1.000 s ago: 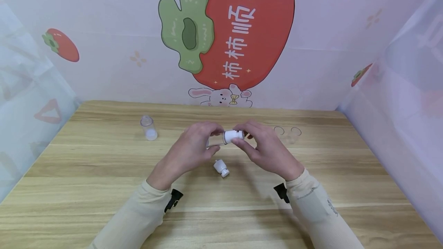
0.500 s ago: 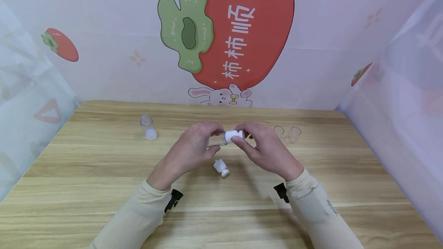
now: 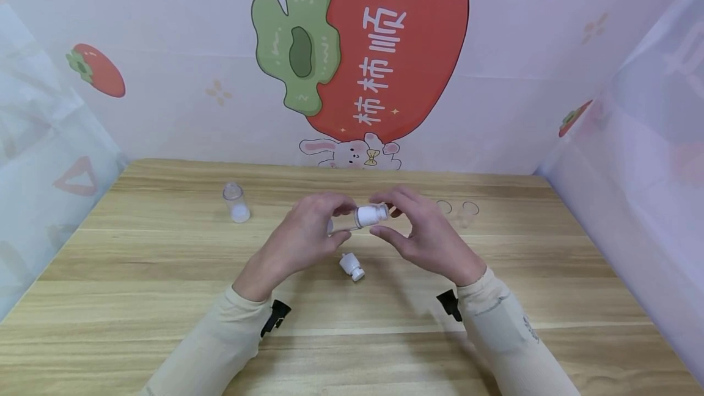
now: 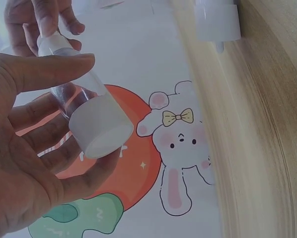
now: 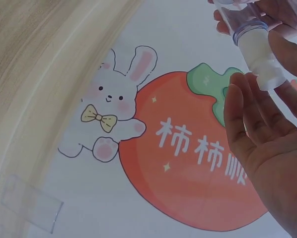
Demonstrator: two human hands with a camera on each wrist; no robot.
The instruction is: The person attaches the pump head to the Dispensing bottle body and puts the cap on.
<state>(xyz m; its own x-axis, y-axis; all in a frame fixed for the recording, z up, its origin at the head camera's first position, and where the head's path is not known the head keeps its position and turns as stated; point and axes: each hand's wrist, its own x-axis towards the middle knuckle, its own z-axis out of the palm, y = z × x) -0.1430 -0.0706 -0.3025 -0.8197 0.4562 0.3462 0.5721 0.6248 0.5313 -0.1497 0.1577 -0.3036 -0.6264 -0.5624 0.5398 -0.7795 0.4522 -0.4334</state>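
Observation:
My left hand grips a clear bottle with a white base, tilted above the table. A white pump head sits at the bottle's right end, with a clear collar at its edge. My right hand is spread around the pump head, thumb below it and fingers above and behind. In the right wrist view a gap shows between the thumb and the pump head; whether a fingertip touches it, I cannot tell. Another white pump head lies on the table just below the hands.
A second clear bottle with a white base stands at the back left of the wooden table. Two clear caps with dark-looking rims are behind the right hand. A printed cloth hangs along the table's back edge.
My right thumb and fingers have come away from the pump head, which they pinched earlier. The bottle has tilted slightly upward on its right end; my left hand keeps its grip.

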